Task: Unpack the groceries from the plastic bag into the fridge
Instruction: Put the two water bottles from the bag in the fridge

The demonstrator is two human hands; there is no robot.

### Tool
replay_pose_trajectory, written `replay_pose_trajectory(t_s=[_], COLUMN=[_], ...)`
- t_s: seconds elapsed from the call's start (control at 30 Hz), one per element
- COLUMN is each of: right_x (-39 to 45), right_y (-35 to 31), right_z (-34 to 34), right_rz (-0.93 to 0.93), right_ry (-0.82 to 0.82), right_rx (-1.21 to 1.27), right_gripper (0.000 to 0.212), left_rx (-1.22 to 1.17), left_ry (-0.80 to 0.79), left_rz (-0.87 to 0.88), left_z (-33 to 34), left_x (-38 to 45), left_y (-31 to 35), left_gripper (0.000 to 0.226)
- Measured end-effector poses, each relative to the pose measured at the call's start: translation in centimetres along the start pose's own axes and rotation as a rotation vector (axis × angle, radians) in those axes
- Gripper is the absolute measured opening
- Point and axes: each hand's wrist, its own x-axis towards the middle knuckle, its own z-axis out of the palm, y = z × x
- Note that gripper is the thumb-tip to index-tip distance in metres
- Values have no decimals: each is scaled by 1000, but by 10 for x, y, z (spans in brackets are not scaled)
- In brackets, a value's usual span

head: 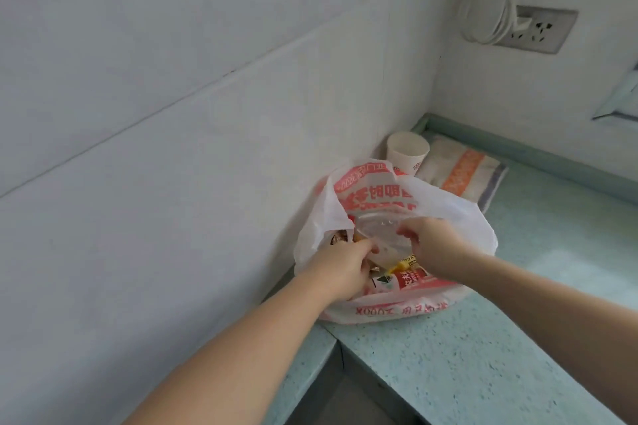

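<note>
Plastic bag point(397, 203): white with red print, slumped at the bench's point(483, 355) left edge, against the wall near the back corner
Left hand point(340, 267): inside the bag mouth, grip curled round something, can't tell what
Right hand point(436, 247): grip pinching the clear container point(376, 228) by its rim
Groceries: bottle with a red label point(400, 281) lying low in the bag
Risk: thin lid could pop if lifted by one side, or the bag drags along and tips off the edge
Behind: paper cup point(407, 152), striped cloth point(462, 172)
</note>
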Motion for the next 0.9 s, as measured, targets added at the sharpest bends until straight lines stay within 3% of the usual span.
replay_pose_trajectory(t_s=[0.2, 0.47, 0.67, 0.77, 0.9], right_x=[44, 83, 90, 84, 74], right_y=[29, 36, 39, 44, 50], right_z=[9, 24, 28, 27, 15], right_rz=[14, 57, 45, 17, 51], right_ry=[-95, -173, -359, -301, -228], right_rx=[-258, -333, -237, -135, -31], right_gripper=[55, 76, 90, 88, 78], left_rx=[85, 310, 271, 277, 489], left_ry=[-292, -507, -404, -344, -282], left_rz=[-35, -56, -16, 55, 170], left_z=[24, 37, 21, 2, -29], left_x=[28, 39, 37, 39, 40], left_y=[13, 27, 15, 11, 23], left_gripper=[45, 68, 66, 68, 71])
